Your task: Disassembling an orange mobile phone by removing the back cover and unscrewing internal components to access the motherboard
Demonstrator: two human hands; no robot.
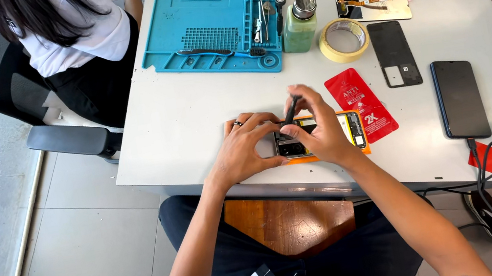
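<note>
The right hand has its grip clenched on a thin black tool, tip down on the opened phone. The left hand grasps the phone's left end, steadying it. The phone lies flat near the front edge of the white surface. Just beside it lies a red packet; beyond, a tape roll and blue mat.
</note>
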